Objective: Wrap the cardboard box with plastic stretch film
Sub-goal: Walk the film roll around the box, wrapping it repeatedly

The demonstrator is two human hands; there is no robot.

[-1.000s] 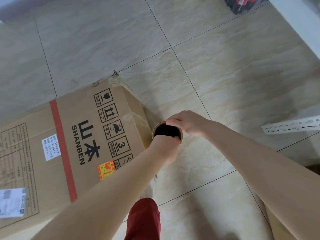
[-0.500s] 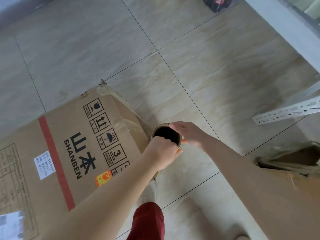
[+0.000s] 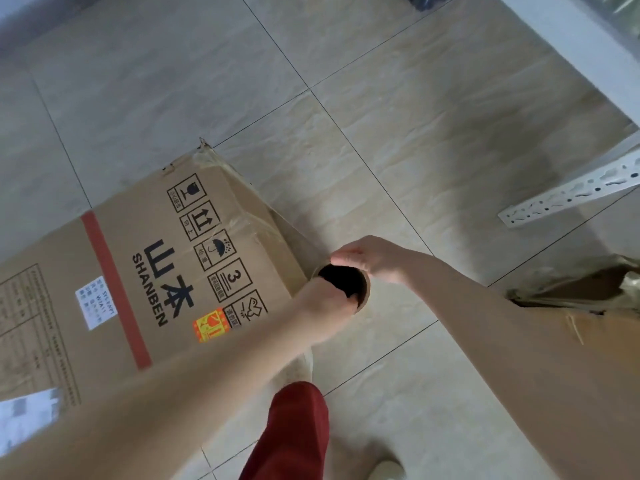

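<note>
A large brown cardboard box (image 3: 145, 271) printed SHANBEN lies on the tiled floor at the left. Right beside its near corner stands the stretch film roll (image 3: 363, 292), seen end-on as a cardboard tube with a dark hollow. My left hand (image 3: 323, 299) grips the tube's near rim with fingers hooked inside it. My right hand (image 3: 370, 259) holds the far rim from above, fingers curled over the edge. A thin clear film seems to run from the roll along the box's end face.
A white perforated metal strip (image 3: 568, 197) lies on the floor at the right. Another torn cardboard box (image 3: 581, 289) sits at the right edge. A white beam (image 3: 571, 39) crosses the top right. My red trouser leg (image 3: 294, 434) and shoe (image 3: 384, 467) are below.
The view shifted a little; the box and roll sit slightly lower and to the right in frame. Both hands keep their hold on the roll beside the box corner.
</note>
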